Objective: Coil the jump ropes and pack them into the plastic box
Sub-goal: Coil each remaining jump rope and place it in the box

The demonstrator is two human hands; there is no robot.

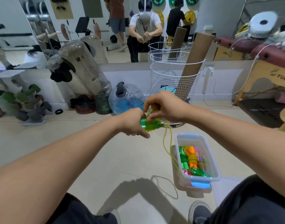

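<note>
Both forearms reach forward and meet above the floor (pixel 106 159), wrists angled toward each other. The left hand (pixel 135 122) sits palm-down with its fingers curled round the green jump-rope handles (pixel 150 124), the thumb stretched along the underside and pointing to about four o'clock. The right hand (pixel 164 105) hovers just above it at roughly one o'clock, wrist bent downward, thumb and forefinger pinching the yellow-green rope (pixel 168 139) where it wraps onto the handles; its other fingers are loosely bent. Motion blur there leaves it unclear how many turns of cord are already wound on.

From the handles the loose rope hangs in a long loop toward five o'clock, trailing down beside the left wall of the clear plastic box (pixel 213 160) and lying against it lower down. The box stands on the floor at four o'clock from the hands, near the person's right knee, its blue latch (pixel 200 185) facing the camera. Inside it lie coiled ropes (pixel 192 160) in green, orange and pink, packed side by side.

Behind the hands at twelve o'clock stands a white wire basket (pixel 174 81) holding a cardboard tube (pixel 192 62), and a large clear water jug (pixel 127 97) sits at eleven o'clock against the mirrored wall.
</note>
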